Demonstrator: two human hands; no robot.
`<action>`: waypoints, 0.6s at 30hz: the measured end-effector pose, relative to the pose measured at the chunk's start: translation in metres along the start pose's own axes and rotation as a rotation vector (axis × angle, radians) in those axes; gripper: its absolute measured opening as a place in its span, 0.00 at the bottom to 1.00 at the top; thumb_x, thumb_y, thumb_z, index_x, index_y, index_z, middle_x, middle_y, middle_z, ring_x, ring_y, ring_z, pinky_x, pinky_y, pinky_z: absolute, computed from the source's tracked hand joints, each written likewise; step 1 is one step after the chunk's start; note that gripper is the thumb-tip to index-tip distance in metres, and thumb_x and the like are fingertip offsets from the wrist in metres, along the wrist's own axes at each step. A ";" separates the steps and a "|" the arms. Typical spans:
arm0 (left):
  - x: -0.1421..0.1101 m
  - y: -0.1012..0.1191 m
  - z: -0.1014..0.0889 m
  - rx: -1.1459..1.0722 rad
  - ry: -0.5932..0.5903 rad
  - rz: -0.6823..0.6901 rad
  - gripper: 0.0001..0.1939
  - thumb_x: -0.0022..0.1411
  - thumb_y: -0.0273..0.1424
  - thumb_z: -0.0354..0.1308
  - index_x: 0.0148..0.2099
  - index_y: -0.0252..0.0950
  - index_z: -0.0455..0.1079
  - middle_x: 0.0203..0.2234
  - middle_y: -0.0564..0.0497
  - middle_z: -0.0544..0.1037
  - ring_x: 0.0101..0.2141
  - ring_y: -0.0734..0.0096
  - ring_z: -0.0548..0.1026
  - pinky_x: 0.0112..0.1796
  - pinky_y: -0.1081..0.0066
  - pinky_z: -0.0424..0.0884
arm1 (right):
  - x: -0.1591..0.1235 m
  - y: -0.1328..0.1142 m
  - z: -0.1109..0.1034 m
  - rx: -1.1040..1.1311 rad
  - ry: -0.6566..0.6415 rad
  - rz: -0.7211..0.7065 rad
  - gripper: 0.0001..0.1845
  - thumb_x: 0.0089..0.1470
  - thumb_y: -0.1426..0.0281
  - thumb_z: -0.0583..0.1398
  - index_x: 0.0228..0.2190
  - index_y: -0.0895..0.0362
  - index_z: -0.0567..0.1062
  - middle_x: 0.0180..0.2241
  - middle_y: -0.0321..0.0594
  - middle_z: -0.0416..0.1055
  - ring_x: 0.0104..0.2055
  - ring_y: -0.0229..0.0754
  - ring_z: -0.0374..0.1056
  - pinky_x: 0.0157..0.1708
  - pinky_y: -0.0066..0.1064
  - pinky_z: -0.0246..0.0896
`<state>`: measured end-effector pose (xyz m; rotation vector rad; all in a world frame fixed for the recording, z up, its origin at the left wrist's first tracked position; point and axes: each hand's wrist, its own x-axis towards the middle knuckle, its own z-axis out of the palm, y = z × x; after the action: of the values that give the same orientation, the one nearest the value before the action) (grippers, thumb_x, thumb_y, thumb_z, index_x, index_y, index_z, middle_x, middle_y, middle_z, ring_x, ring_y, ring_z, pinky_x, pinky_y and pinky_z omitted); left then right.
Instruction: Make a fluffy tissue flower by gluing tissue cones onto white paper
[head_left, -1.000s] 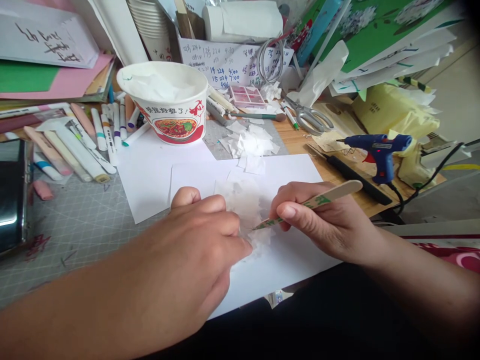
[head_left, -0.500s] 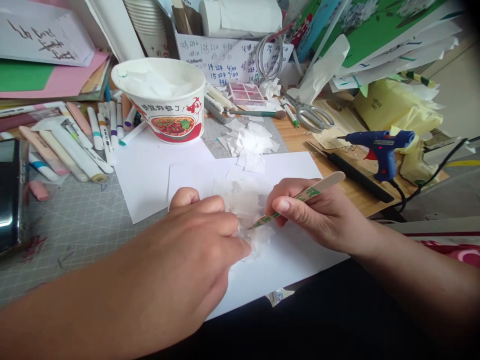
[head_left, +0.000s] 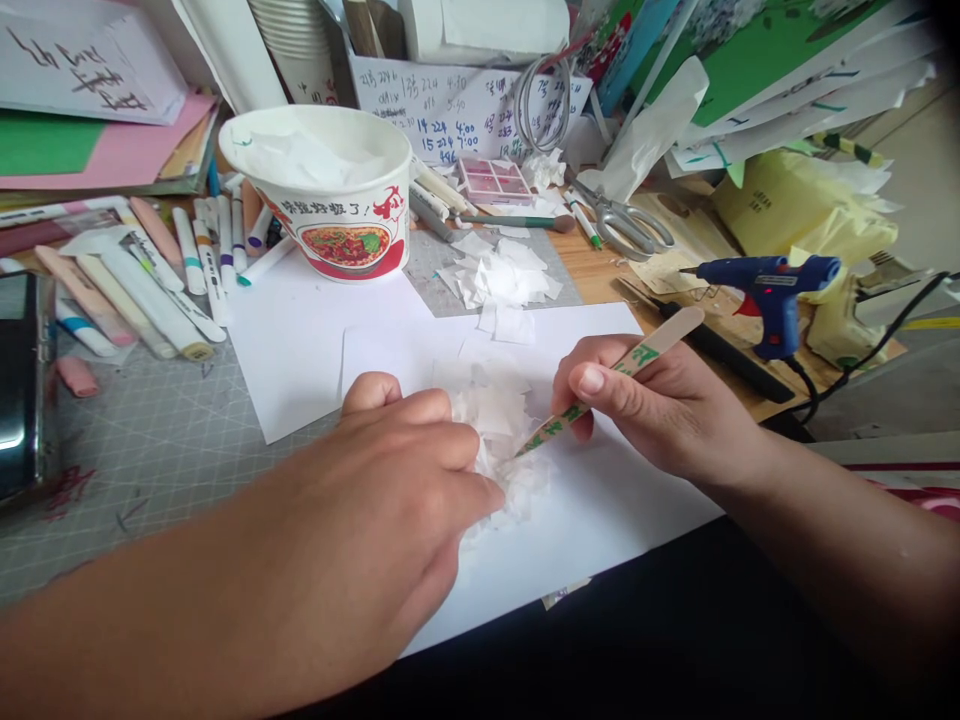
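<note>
A wooden craft stick (head_left: 615, 385) with green marks is pinched between the thumb and fingers of my right hand (head_left: 637, 405). Its lower tip points at white tissue pieces (head_left: 491, 410) spread over white paper (head_left: 592, 520). My left hand (head_left: 416, 470) is closed, knuckles up, at the left side of these pieces. Its fingertips press down by the stick's tip, and what they grip, if anything, is hidden beneath the hand. Beyond both hands lies a loose heap of torn tissue (head_left: 506, 275).
A paper noodle bowl (head_left: 352, 245) holding white tissue stands behind the paper. Several markers (head_left: 139, 290) lie at left beside a phone (head_left: 26, 385). Scissors (head_left: 626, 220), a brush (head_left: 517, 221), a blue glue gun (head_left: 772, 295) and a black-handled tool (head_left: 720, 350) lie at right.
My right hand with the craft stick has shifted slightly right and up, drawing the tip a little away from my left fingers. My left hand has stayed almost in place.
</note>
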<state>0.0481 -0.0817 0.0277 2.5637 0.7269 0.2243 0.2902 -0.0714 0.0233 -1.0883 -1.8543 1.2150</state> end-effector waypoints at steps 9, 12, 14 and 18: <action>-0.001 0.001 0.003 -0.006 0.028 -0.013 0.09 0.58 0.23 0.55 0.31 0.42 0.73 0.23 0.57 0.70 0.30 0.67 0.63 0.38 0.59 0.50 | 0.001 0.003 0.003 0.096 -0.088 0.076 0.21 0.62 0.57 0.58 0.26 0.61 0.74 0.22 0.35 0.69 0.23 0.31 0.65 0.23 0.22 0.60; -0.001 0.001 0.003 -0.005 0.032 -0.001 0.09 0.59 0.24 0.55 0.31 0.42 0.73 0.23 0.56 0.69 0.30 0.67 0.63 0.38 0.60 0.49 | 0.000 0.008 0.001 0.185 -0.107 0.099 0.20 0.63 0.58 0.58 0.26 0.60 0.74 0.22 0.34 0.69 0.23 0.30 0.64 0.23 0.22 0.59; -0.001 0.002 0.003 -0.005 0.032 0.005 0.10 0.59 0.23 0.55 0.31 0.42 0.73 0.23 0.56 0.70 0.30 0.67 0.63 0.38 0.60 0.49 | -0.001 0.010 -0.001 0.234 -0.122 0.104 0.19 0.63 0.59 0.58 0.26 0.60 0.75 0.23 0.34 0.70 0.23 0.31 0.64 0.23 0.23 0.59; 0.000 0.002 0.002 0.012 0.015 0.002 0.11 0.60 0.23 0.53 0.33 0.42 0.73 0.24 0.55 0.70 0.30 0.66 0.63 0.37 0.60 0.49 | -0.003 0.011 -0.006 0.276 -0.150 0.091 0.18 0.62 0.60 0.59 0.27 0.59 0.76 0.24 0.35 0.70 0.23 0.31 0.65 0.24 0.24 0.60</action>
<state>0.0493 -0.0840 0.0273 2.5771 0.7327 0.2404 0.2998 -0.0690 0.0152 -0.9581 -1.6954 1.5905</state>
